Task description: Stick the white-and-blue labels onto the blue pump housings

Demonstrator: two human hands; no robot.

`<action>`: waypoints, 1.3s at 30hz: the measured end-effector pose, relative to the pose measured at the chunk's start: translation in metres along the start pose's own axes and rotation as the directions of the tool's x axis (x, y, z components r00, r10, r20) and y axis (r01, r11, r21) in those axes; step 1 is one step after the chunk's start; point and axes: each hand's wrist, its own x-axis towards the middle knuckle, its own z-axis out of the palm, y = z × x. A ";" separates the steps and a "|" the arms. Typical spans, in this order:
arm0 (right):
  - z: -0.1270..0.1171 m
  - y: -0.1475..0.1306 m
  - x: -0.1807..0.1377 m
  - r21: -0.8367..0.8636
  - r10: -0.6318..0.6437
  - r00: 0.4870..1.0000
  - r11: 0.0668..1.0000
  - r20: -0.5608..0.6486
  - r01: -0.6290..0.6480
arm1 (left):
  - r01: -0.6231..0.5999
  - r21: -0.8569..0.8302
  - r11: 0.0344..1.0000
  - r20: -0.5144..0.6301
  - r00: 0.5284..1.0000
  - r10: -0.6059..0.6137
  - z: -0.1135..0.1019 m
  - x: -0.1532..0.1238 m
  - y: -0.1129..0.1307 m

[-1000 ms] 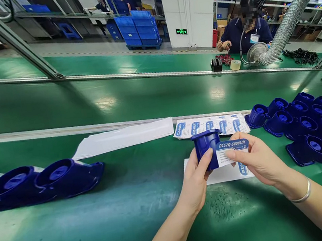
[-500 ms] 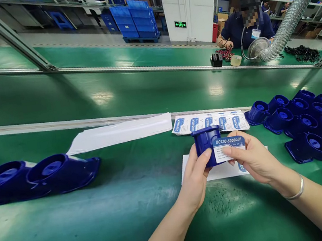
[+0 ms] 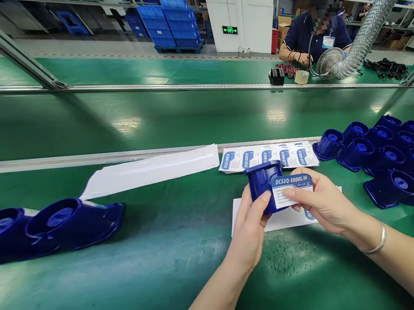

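Note:
My left hand [image 3: 249, 221] is closed around a dark blue plastic housing [image 3: 261, 188], its thumb on the near face. Between the thumb and fingers of my right hand [image 3: 322, 199] is a blue and white sticker label [image 3: 292, 189] printed "DC52Q-5000L/H". The label lies over the right part of the housing's face; I cannot tell how much of it is stuck down. Below both hands a label sheet [image 3: 275, 223] rests on the green table, partly covered by them.
Several label sheets [image 3: 265, 153] lie behind my hands, beside white paper strips [image 3: 150, 170]. Blue housings [image 3: 400, 182] crowd the right side; others [image 3: 61, 225] stand in a row at left. Across the bench a person [image 3: 314, 36] works near a flexible duct [image 3: 377, 18].
My hands, the housing and the label keep nearly the same pose. The whole view has shifted slightly, so the left row of housings sits a little further left.

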 end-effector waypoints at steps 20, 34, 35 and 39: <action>-0.001 0.002 0.000 -0.018 0.009 1.000 1.000 -0.024 -0.010 | -0.001 0.010 1.000 -0.023 1.000 0.002 0.001 -0.001 0.000; -0.002 0.005 0.000 -0.022 -0.014 1.000 1.000 0.000 0.014 | -0.016 0.035 0.999 -0.003 1.000 0.016 -0.001 -0.002 -0.001; -0.002 0.005 0.000 -0.023 -0.012 1.000 1.000 -0.001 0.012 | -0.018 0.036 0.999 -0.006 1.000 0.018 -0.001 -0.002 0.000; -0.001 0.005 -0.001 -0.027 -0.008 1.000 1.000 -0.003 0.008 | -0.021 0.047 0.999 -0.016 1.000 0.021 0.000 -0.002 0.000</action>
